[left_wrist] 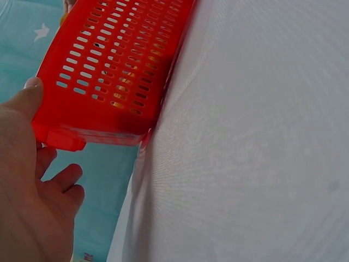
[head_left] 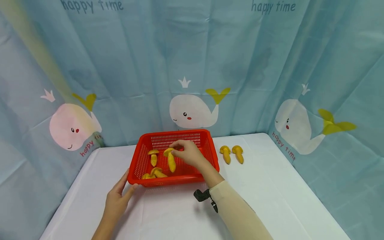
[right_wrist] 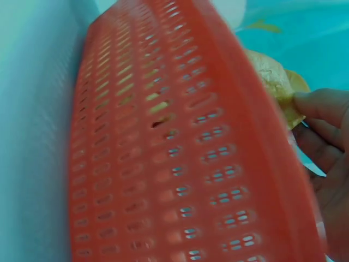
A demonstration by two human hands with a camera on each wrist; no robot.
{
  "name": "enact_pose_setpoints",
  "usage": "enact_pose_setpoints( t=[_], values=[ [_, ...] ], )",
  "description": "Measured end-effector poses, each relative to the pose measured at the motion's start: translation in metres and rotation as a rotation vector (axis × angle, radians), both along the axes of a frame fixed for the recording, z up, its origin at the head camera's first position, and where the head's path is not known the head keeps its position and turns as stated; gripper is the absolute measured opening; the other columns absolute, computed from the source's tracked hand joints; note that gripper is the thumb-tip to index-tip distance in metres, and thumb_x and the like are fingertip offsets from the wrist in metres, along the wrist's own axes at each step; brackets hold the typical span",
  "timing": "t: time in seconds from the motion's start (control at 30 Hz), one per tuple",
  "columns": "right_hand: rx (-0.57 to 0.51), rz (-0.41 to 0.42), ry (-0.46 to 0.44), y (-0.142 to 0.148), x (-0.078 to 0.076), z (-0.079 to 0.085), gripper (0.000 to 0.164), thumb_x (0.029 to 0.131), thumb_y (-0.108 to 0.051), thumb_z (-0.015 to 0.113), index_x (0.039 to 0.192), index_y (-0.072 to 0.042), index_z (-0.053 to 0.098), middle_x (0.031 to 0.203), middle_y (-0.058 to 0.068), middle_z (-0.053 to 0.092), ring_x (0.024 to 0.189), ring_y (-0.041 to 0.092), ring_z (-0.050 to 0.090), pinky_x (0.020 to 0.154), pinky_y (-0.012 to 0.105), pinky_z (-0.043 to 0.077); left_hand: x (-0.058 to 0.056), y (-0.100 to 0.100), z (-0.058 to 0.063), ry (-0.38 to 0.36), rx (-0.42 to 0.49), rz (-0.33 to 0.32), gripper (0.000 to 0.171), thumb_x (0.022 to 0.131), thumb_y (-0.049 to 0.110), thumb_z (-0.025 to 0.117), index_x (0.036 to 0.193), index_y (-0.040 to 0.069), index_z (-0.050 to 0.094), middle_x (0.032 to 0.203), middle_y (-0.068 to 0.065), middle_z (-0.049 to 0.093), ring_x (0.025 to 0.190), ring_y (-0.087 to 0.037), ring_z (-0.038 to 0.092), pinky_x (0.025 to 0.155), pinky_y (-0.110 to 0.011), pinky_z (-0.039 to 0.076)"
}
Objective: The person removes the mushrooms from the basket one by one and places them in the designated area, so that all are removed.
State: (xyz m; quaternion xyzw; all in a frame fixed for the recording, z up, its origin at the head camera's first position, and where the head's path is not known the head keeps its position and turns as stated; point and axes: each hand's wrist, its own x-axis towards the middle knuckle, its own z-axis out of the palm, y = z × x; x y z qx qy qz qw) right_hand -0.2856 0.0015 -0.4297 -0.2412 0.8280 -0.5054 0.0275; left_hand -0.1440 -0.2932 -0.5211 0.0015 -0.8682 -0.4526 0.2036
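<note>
A red plastic basket [head_left: 171, 181] with slotted walls stands on the white table. My left hand [head_left: 116, 201] holds its near left corner; in the left wrist view the thumb [left_wrist: 32, 95] lies on the rim and the fingers curl below it. Over the basket, my right hand [head_left: 188, 154] pinches a yellow mushroom [head_left: 171, 162] near its cap, stem pointing down. In the right wrist view the basket wall hides the lower part of that mushroom [right_wrist: 272, 79]. Inside the basket lie another mushroom [head_left: 154, 159] at the left and two [head_left: 158, 173] by the front wall, partly hidden.
Two more yellow mushrooms, one nearer [head_left: 225, 155] the basket and one farther right [head_left: 238, 154], lie on the white tablecloth [head_left: 270, 193]. A blue curtain [head_left: 144, 66] with whale prints hangs behind the table and along both sides.
</note>
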Motion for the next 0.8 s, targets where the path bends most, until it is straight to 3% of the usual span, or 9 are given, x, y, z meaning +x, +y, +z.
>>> enact_pose_setpoints(
  t=[0.23,0.5,0.73,0.8],
  values=[
    [-0.087,-0.041,0.057,0.022,0.015,0.009,0.019,0.096,-0.029,0.075,0.115,-0.029,0.074,0.11,-0.013,0.071,0.102,0.015,0.065,0.081,0.029,0.06,0.0,0.002,-0.001,-0.002,-0.001,0.011,0.073,0.094,0.026,0.076,0.158,0.029,0.041,0.158,0.003,0.046,0.134,0.021,0.034,0.101,0.002,0.03],
    [-0.093,-0.09,0.128,0.042,0.035,0.017,0.021,0.096,-0.031,0.074,0.117,-0.028,0.074,0.112,-0.017,0.07,0.111,0.011,0.062,0.094,0.035,0.057,-0.001,0.003,-0.001,0.007,0.009,0.009,0.073,0.094,0.023,0.076,0.157,0.031,0.041,0.158,0.003,0.046,0.136,0.018,0.035,0.102,0.001,0.031],
    [-0.135,-0.143,0.141,0.065,0.05,0.018,0.02,0.096,-0.027,0.075,0.115,-0.027,0.074,0.11,-0.013,0.071,0.114,0.025,0.064,0.098,0.05,0.056,0.002,0.004,0.002,-0.012,-0.005,0.027,0.073,0.094,0.025,0.077,0.157,0.034,0.041,0.157,0.005,0.046,0.135,0.02,0.034,0.101,0.002,0.03],
    [-0.139,-0.164,0.143,0.073,0.055,0.018,0.02,0.095,-0.028,0.075,0.116,-0.028,0.074,0.11,-0.013,0.071,0.114,0.024,0.064,0.098,0.05,0.056,0.002,0.003,0.002,-0.012,-0.007,0.028,0.073,0.094,0.025,0.076,0.157,0.033,0.041,0.158,0.004,0.046,0.134,0.02,0.034,0.1,0.002,0.03]
  ],
)
